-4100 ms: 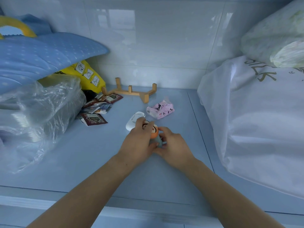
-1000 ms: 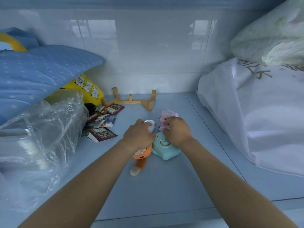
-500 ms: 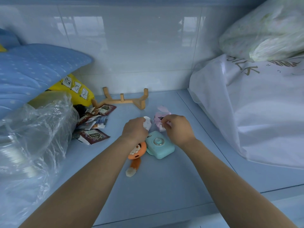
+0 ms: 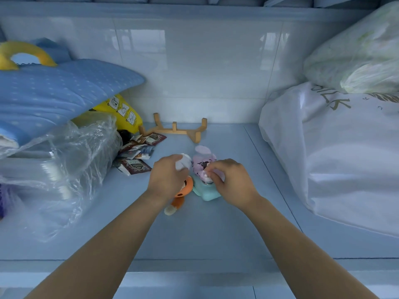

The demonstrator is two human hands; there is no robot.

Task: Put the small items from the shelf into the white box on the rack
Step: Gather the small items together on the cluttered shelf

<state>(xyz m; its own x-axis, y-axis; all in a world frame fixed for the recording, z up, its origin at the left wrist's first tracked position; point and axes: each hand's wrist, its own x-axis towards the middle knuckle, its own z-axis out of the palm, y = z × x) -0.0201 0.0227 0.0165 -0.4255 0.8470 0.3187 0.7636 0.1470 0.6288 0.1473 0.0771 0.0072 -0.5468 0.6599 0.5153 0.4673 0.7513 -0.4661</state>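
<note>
Both my hands are over a cluster of small items in the middle of the blue shelf (image 4: 216, 229). My left hand (image 4: 167, 179) grips a small white object (image 4: 184, 162). My right hand (image 4: 230, 180) pinches a pink printed packet (image 4: 201, 161). An orange toy figure with a striped tail (image 4: 179, 198) lies under my left hand. A mint-green toy camera (image 4: 207, 192) sits under my right hand, touching the orange toy. Several dark red tea sachets (image 4: 138, 157) lie to the left. The white box is not in view.
A crinkled clear plastic bag (image 4: 54, 169) and a blue dotted cushion (image 4: 54, 91) fill the left. A yellow pouch (image 4: 123, 113) and a wooden rack (image 4: 179, 129) stand at the back. A large white bag (image 4: 336, 152) fills the right, under another bundle (image 4: 356, 52).
My hands moved from the orange toy to the white object and the pink packet and took hold of them. The orange toy and green camera now lie on the shelf.
</note>
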